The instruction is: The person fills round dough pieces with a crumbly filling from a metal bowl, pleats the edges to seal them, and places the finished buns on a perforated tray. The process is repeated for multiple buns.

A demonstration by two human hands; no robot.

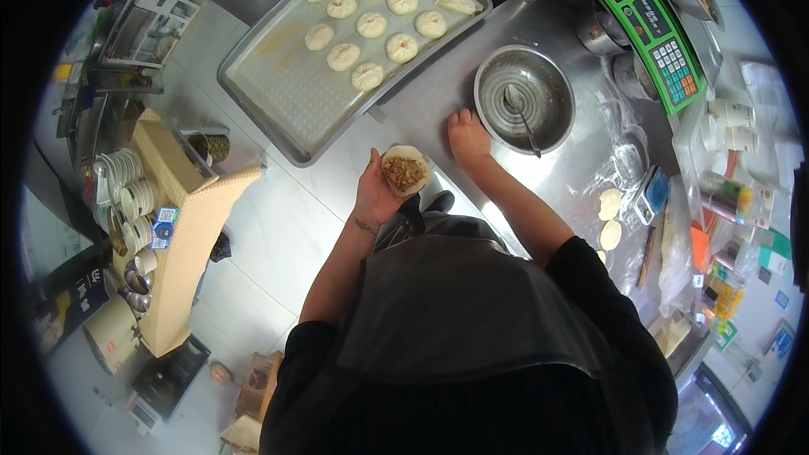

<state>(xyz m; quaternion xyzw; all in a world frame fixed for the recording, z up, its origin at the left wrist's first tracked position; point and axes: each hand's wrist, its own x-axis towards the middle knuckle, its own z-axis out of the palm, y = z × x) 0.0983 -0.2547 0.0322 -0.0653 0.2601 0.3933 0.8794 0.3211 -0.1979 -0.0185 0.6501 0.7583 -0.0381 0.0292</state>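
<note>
My left hand (376, 192) is cupped around a round dough wrapper (407, 152), held over the floor between my body and the tray. Chopped brown filling (404, 173) lies in the middle of the wrapper. On the steel counter, my right hand (468, 136) is curled into a fist beside a metal bowl (484, 76), and no object sticks out from it. Inside the bowl a spoon (526, 125) leans with its handle toward the near rim. Smears of filling cling to the bowl's walls.
Ahead, a metal tray (295, 109) carries several pleated buns (368, 77). Flat dough wrappers (609, 232) lie on the floured counter (438, 122) to the right, near a rolling pin (646, 258). A green scale (645, 25) stands at the far right; stacked bowls (137, 200) sit at left.
</note>
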